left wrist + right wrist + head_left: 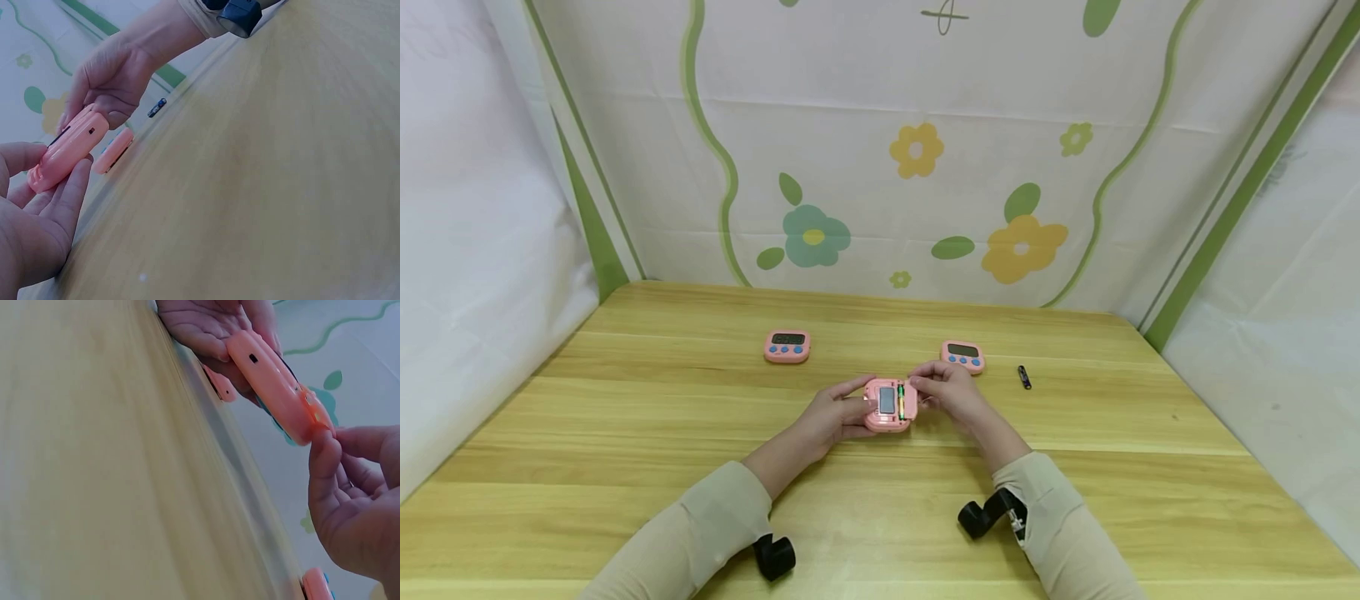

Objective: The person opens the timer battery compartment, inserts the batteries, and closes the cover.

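A pink digital timer (886,427) is held up with its back facing the head camera. Its battery compartment shows a green battery (901,402) inside, beside a grey panel. My left hand (831,421) grips the timer's left side, thumb on the back and fingers beneath, as the left wrist view shows. With thumb and forefinger, my right hand (951,392) pinches the pink battery cover (912,402) at the timer's right edge. From the right wrist view, that cover (320,414) stands at an angle to the back.
Two more pink timers with blue buttons lie face up farther back, one at left (787,347) and one (962,357) just behind my right hand. A dark battery (1025,377) lies to the right on the wooden table (880,517). A printed cloth (850,150) hangs behind.
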Demonstrator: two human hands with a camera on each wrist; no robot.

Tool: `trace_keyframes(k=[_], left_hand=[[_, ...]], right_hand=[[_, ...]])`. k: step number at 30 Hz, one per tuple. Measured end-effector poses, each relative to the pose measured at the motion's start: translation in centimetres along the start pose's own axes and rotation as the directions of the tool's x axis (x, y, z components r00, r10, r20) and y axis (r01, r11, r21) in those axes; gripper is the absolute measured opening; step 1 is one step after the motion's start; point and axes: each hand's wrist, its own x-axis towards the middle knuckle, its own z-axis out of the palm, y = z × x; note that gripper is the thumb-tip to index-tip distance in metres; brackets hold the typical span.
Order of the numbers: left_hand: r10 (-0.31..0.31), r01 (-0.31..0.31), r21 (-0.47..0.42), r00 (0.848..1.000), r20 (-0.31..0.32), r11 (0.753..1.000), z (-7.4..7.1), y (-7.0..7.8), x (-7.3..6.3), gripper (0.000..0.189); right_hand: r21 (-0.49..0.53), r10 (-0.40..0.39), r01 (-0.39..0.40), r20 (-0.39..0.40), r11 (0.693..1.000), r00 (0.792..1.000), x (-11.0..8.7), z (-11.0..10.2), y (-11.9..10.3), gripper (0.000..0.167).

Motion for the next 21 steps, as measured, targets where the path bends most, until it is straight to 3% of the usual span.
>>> trace_keyframes(k=[6, 13, 21], left_hand=[[0.001, -0.001, -0.004, 1.000, 0.000, 1.000, 0.0, 0.0, 0.0, 0.053], [-0.002, 0.002, -0.007, 1.000, -0.001, 1.000, 0.0, 0.0, 0.0, 0.052], [-0.003, 0.003, -0.021, 1.000, 0.004, 1.000, -0.5, -0.6, 0.5, 0.053]], right_hand=[[-0.098, -0.026, 0.017, -0.090, 0.995, 0.996, -0.1, 0.7, 0.0, 0.012], [-0.187, -0.112, 0.097, -0.074, 0.978, 0.991, -0.3, 1.2, -0.1, 0.013], [-0.162, -0.094, 0.083, -0.059, 0.983, 0.994, -0.3, 1.0, 0.1, 0.014]])
